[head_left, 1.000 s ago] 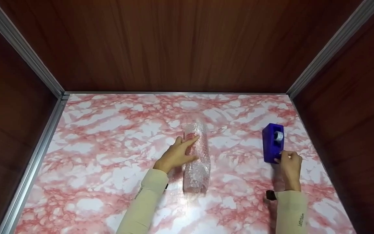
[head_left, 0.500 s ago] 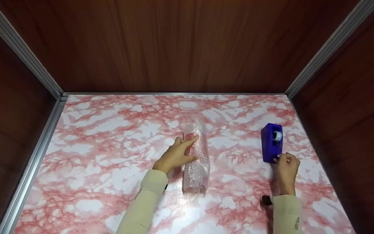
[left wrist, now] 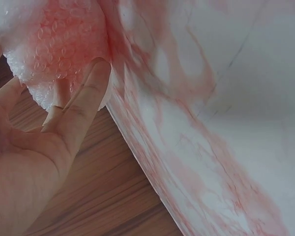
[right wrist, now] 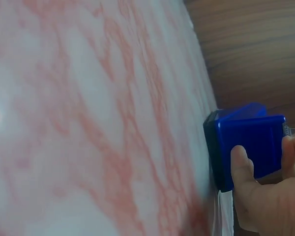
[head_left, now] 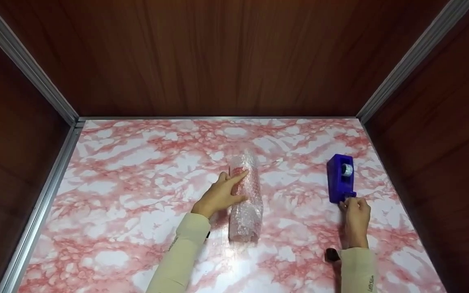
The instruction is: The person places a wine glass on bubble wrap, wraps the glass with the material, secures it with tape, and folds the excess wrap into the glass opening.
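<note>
Your bubble-wrap roll [head_left: 246, 221] lies on its side under your left hand [head_left: 218, 195], to the left of your right-hand grip and well apart from it. Its long axis runs roughly away from you; your left hand comes in from the left and crosses that axis, index finger stretched over the top, thumb nearer you. That hand grasps nothing: the fingers are spread and extended, resting on the wrap. Whether anything is inside, you cannot tell.

Just beyond the fingertips of your right hand [head_left: 357, 213] stands the blue tape dispenser [head_left: 336, 179], its long axis nearly parallel to the roll's. Its near end meets your fingers, with the tape reel [head_left: 347, 169] farther out. Your right hand is the nearer one to it: thumb and finger appear to pinch the clear tape [right wrist: 291, 130] at the cutter end, while another digit seems to rest against the blue face.

Between your two hands spreads the red-and-white marbled tabletop [head_left: 299, 232]; past both grips rises a wood-grain panel [head_left: 218, 61].
</note>
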Demonstrator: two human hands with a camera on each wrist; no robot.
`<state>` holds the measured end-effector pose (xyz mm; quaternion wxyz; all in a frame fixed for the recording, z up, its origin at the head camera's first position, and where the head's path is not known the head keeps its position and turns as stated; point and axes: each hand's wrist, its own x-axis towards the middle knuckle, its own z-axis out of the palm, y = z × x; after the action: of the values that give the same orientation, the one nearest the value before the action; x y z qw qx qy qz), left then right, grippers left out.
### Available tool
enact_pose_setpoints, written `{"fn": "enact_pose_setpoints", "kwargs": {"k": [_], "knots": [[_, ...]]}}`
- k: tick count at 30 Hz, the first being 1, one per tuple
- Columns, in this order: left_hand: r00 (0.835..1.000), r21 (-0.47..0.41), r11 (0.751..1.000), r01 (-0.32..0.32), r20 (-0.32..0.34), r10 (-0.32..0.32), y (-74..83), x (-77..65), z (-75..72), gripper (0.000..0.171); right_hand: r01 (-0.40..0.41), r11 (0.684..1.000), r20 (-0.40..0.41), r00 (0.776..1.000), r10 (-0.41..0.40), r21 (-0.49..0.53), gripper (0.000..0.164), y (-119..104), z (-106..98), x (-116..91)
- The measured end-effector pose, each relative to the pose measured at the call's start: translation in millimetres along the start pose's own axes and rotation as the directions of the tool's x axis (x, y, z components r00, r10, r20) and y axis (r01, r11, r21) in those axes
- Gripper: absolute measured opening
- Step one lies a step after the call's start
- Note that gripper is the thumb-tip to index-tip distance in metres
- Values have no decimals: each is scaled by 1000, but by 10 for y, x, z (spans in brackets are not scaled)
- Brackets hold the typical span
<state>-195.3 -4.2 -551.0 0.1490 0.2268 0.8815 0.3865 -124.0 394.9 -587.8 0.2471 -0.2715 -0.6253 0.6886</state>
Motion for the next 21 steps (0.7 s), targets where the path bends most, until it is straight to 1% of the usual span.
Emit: {"fn": "enact_pose_setpoints", "kwargs": {"k": [2,6,8,10,13,17,21], "knots": [[1000,4,1000,0,-1,0,-3,-3,2,81,7,999,-13,1000,-8,-43,18,20,-2,5],[1000,10,1000,1,-3,-1,-7,-3,6,81,49,980,-43,997,-59,-191,17,68,-11,5],[1000,10,1000,-1,-7,1,-8,-2,10,81,57,974,-43,997,-68,-221,17,95,-25,-7],[1000,11,1000,-5,-13,5,-8,-4,14,81,44,979,-30,998,-51,-202,16,108,-36,-23],[1000,13,1000,-13,-23,14,-12,-13,16,81,-2,990,-2,1000,2,-144,16,114,-37,-27],[1000,16,1000,-8,-25,8,-16,-14,16,81,-45,994,0,999,45,-101,15,100,-18,-25],[1000,8,1000,4,-26,-3,-11,0,16,81,-57,996,-1,998,58,-64,19,104,-8,-31]]}}
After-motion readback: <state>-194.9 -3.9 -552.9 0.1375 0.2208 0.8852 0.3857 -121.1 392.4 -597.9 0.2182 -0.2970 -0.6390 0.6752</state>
